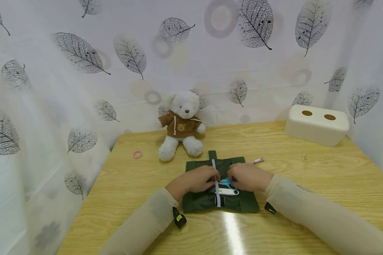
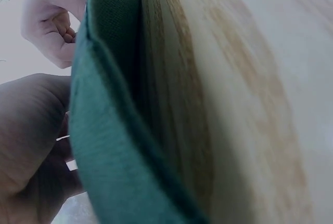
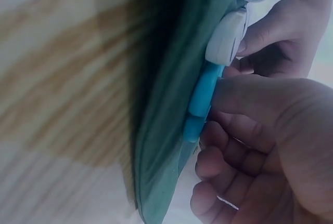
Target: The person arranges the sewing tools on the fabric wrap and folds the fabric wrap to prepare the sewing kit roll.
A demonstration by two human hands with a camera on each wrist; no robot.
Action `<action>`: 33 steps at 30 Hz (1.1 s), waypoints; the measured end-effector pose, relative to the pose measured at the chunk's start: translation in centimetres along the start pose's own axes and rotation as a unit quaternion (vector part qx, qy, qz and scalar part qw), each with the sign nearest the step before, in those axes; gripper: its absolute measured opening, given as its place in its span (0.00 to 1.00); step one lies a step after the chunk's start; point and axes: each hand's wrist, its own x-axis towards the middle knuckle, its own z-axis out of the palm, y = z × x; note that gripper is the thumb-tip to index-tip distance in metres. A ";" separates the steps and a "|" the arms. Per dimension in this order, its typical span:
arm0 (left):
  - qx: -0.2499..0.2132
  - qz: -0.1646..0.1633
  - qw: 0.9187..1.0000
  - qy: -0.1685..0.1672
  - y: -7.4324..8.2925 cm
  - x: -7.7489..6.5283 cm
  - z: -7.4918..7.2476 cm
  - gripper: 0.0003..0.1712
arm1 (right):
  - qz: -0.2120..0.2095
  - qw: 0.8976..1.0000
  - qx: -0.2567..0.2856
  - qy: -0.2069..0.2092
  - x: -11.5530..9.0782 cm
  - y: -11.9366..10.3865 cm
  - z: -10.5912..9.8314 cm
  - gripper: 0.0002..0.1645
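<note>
A dark green fabric tool roll [image 1: 198,203] lies spread on the table, with a pale elastic strap [image 1: 218,198] down its middle. Blue-handled scissors [image 1: 226,182] lie across the strap, blades toward the left. My right hand [image 1: 247,176] holds their handles; in the right wrist view its thumb is against the blue plastic [image 3: 204,91]. My left hand [image 1: 199,179] pinches the strap by the blades, its fingertips partly hidden. Just below, a white-handled tool [image 1: 228,191] sits under the strap. A small dark item [image 1: 222,201] is strapped nearer me, its kind unclear.
A white teddy bear [image 1: 181,124] in a brown hoodie sits behind the roll. A pink ring [image 1: 137,154] lies at the left. A small pink-and-white item [image 1: 257,160] lies by the roll's right corner. At the back right stands a cream box [image 1: 316,127] with two holes.
</note>
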 end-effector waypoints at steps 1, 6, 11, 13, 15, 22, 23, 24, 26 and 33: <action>0.001 0.002 1.000 0.001 0.0 0.0 0.0 0.11 | 0.000 1.000 0.002 -0.002 0.1 0.0 0.0 0.03; 0.002 0.009 1.000 0.004 -0.1 0.1 0.1 0.10 | 0.001 1.000 -0.002 -0.008 0.4 -0.2 0.2 0.03; 0.005 0.013 1.000 0.010 -0.4 0.3 0.3 0.10 | -0.001 1.000 -0.011 -0.004 0.7 -0.3 0.1 0.03; 0.005 0.013 1.000 0.011 -0.5 0.4 0.4 0.09 | -0.002 1.000 -0.012 -0.004 0.7 -0.4 0.0 0.03; 0.003 0.013 1.000 0.012 -0.5 0.4 0.4 0.09 | -0.004 1.000 -0.013 -0.004 0.8 -0.5 0.0 0.03; -0.011 0.011 1.000 0.015 -0.7 0.4 0.4 0.09 | -0.009 1.000 0.002 -0.007 0.8 -0.3 -0.1 0.02; -0.014 0.012 1.000 0.015 -0.7 0.4 0.4 0.10 | -0.010 1.000 0.006 -0.005 0.7 -0.2 -0.1 0.01; -0.017 0.011 1.000 0.015 -0.8 0.4 0.4 0.10 | -0.011 1.000 0.010 -0.004 0.7 -0.1 -0.1 0.01; -0.018 0.009 1.000 0.016 -1.0 0.3 0.3 0.10 | -0.014 1.000 0.019 -0.002 0.6 0.1 0.0 0.02; 0.015 -0.007 1.000 0.014 -1.7 0.2 0.2 0.10 | -0.035 0.998 0.038 0.023 0.0 1.4 0.3 0.03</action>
